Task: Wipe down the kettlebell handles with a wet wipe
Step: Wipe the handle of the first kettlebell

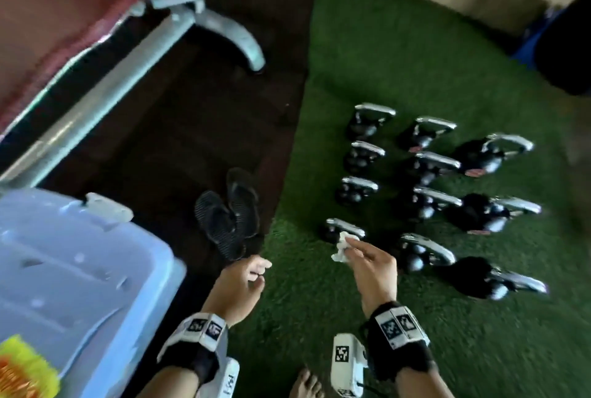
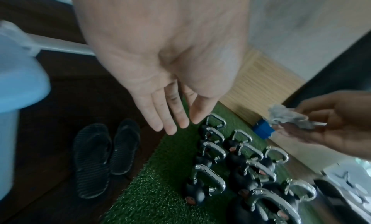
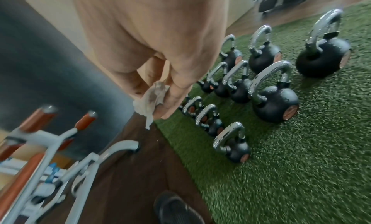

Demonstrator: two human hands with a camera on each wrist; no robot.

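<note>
Several black kettlebells [image 1: 422,170] with chrome handles stand in rows on green turf [image 1: 415,45]. My right hand [image 1: 367,257] pinches a crumpled white wet wipe [image 1: 343,245] in the air, just above and short of the nearest small kettlebell [image 1: 342,229]. The wipe [image 3: 150,100] hangs from the fingertips in the right wrist view, and shows again as the wipe [image 2: 287,116] in the left wrist view. My left hand [image 1: 243,282] hovers empty to the left, over the turf's edge, fingers relaxed and nearly straight [image 2: 170,116].
A pair of black flip-flops [image 1: 230,212] lies on the dark floor [image 1: 160,141] beside the turf. A pale blue plastic bin [image 1: 64,269] sits at the lower left. A gym bench with a metal frame [image 1: 96,77] stands behind it. My bare foot [image 1: 305,385] is on the turf.
</note>
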